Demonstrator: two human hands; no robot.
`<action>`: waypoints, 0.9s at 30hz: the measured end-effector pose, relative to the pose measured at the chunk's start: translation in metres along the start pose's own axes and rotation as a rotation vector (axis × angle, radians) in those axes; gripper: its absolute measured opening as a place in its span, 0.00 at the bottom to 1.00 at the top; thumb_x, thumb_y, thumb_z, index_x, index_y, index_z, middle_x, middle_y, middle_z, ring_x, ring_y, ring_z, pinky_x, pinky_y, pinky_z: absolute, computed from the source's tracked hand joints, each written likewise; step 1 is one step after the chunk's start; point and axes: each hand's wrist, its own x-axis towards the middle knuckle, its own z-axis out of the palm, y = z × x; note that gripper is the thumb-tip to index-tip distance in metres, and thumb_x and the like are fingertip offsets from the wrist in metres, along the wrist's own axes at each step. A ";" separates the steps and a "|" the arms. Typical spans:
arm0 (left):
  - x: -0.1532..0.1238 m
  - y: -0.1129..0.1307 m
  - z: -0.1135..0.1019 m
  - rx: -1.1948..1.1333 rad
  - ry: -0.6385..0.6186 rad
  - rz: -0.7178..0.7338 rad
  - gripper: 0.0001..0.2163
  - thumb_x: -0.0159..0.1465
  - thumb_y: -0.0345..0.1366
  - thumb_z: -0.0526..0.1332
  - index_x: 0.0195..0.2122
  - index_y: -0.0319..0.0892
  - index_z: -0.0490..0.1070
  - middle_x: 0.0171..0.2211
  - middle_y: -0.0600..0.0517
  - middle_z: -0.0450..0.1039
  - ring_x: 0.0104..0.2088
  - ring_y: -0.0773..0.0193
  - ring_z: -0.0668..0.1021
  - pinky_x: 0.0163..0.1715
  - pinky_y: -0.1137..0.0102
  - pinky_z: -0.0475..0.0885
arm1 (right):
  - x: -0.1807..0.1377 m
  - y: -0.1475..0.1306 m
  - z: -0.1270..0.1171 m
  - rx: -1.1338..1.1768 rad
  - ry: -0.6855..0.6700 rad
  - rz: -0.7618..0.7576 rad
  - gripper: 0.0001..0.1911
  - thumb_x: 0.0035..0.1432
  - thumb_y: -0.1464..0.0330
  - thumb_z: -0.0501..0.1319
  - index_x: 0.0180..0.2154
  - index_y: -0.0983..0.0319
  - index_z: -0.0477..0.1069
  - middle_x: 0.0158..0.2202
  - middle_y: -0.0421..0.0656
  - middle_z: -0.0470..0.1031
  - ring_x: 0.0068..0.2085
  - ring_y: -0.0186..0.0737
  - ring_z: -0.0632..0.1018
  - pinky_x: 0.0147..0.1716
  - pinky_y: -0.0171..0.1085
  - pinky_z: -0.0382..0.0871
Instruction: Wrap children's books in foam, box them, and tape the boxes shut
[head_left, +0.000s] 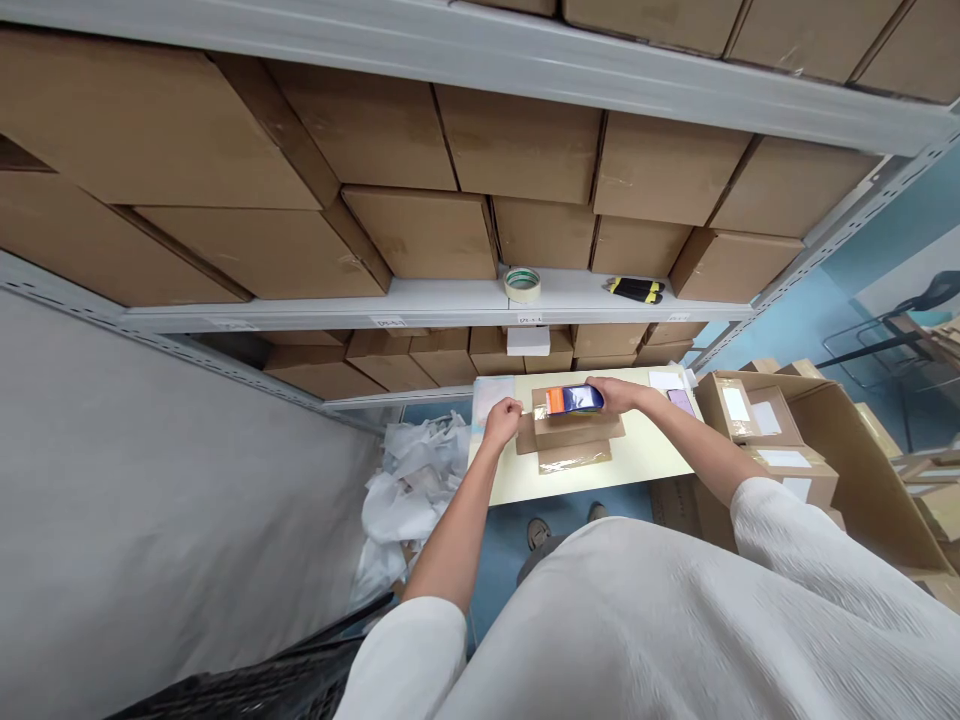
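Note:
A small brown cardboard box (576,432) lies on the pale yellow table (652,455) in front of me. My right hand (619,395) is closed round a tape dispenser (574,399) with a blue body and an orange end, held on top of the box. My left hand (501,420) rests at the box's left edge with its fingers curled against the cardboard. A strip of clear tape shows on the box's near flap (574,457).
Metal shelves filled with brown cartons (420,235) rise behind the table. A tape roll (522,284) and a black-and-yellow tool (634,290) sit on the shelf. A large open carton of labelled parcels (780,450) stands right. Crumpled white paper (409,490) lies left.

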 end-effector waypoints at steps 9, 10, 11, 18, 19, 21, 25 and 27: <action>0.012 -0.028 -0.007 0.038 0.069 -0.095 0.10 0.63 0.40 0.59 0.24 0.49 0.67 0.26 0.51 0.77 0.34 0.56 0.78 0.39 0.66 0.71 | 0.004 0.008 -0.011 -0.089 0.052 0.039 0.23 0.47 0.69 0.76 0.43 0.57 0.70 0.41 0.45 0.80 0.38 0.45 0.78 0.34 0.36 0.65; 0.012 -0.029 -0.003 0.032 0.069 -0.103 0.09 0.62 0.40 0.58 0.24 0.49 0.66 0.26 0.51 0.77 0.34 0.56 0.78 0.39 0.66 0.71 | 0.007 0.007 -0.012 -0.111 0.047 0.047 0.23 0.47 0.69 0.77 0.44 0.57 0.71 0.42 0.45 0.80 0.39 0.46 0.78 0.34 0.36 0.65; 0.012 -0.031 0.001 0.027 0.067 -0.109 0.09 0.62 0.39 0.58 0.24 0.49 0.66 0.25 0.51 0.76 0.33 0.56 0.78 0.39 0.66 0.71 | 0.010 0.006 -0.012 -0.136 0.041 0.059 0.24 0.47 0.68 0.77 0.44 0.57 0.71 0.43 0.46 0.80 0.40 0.47 0.79 0.34 0.37 0.65; 0.008 -0.045 0.020 -0.034 0.036 -0.161 0.09 0.63 0.39 0.56 0.25 0.49 0.65 0.24 0.53 0.73 0.32 0.57 0.78 0.40 0.66 0.71 | 0.022 0.002 -0.017 -0.240 0.011 0.133 0.25 0.48 0.68 0.77 0.46 0.56 0.72 0.46 0.50 0.81 0.43 0.52 0.81 0.35 0.38 0.66; 0.007 -0.046 0.022 -0.047 0.034 -0.166 0.09 0.64 0.40 0.56 0.25 0.49 0.64 0.24 0.53 0.73 0.33 0.57 0.79 0.41 0.65 0.71 | 0.021 0.002 -0.018 -0.242 0.007 0.130 0.25 0.48 0.67 0.78 0.47 0.56 0.72 0.46 0.50 0.81 0.43 0.52 0.81 0.35 0.38 0.67; 0.008 -0.047 0.027 -0.078 0.029 -0.175 0.10 0.65 0.42 0.56 0.26 0.49 0.63 0.24 0.53 0.72 0.34 0.56 0.79 0.42 0.65 0.72 | 0.019 0.004 -0.018 -0.232 0.001 0.123 0.25 0.48 0.65 0.78 0.46 0.56 0.72 0.45 0.49 0.82 0.43 0.51 0.81 0.37 0.39 0.68; 0.010 -0.046 0.038 -0.160 0.004 -0.192 0.11 0.68 0.45 0.56 0.29 0.49 0.63 0.26 0.54 0.72 0.36 0.56 0.82 0.43 0.64 0.74 | 0.011 0.010 -0.016 -0.160 0.053 0.131 0.24 0.49 0.62 0.79 0.44 0.56 0.71 0.42 0.47 0.81 0.39 0.49 0.80 0.37 0.39 0.69; 0.011 -0.044 0.043 -0.207 -0.017 -0.209 0.11 0.68 0.46 0.56 0.31 0.49 0.63 0.28 0.53 0.74 0.37 0.57 0.84 0.43 0.64 0.76 | 0.008 0.011 -0.016 -0.124 0.078 0.145 0.24 0.49 0.61 0.79 0.43 0.56 0.71 0.41 0.46 0.81 0.38 0.48 0.79 0.37 0.39 0.69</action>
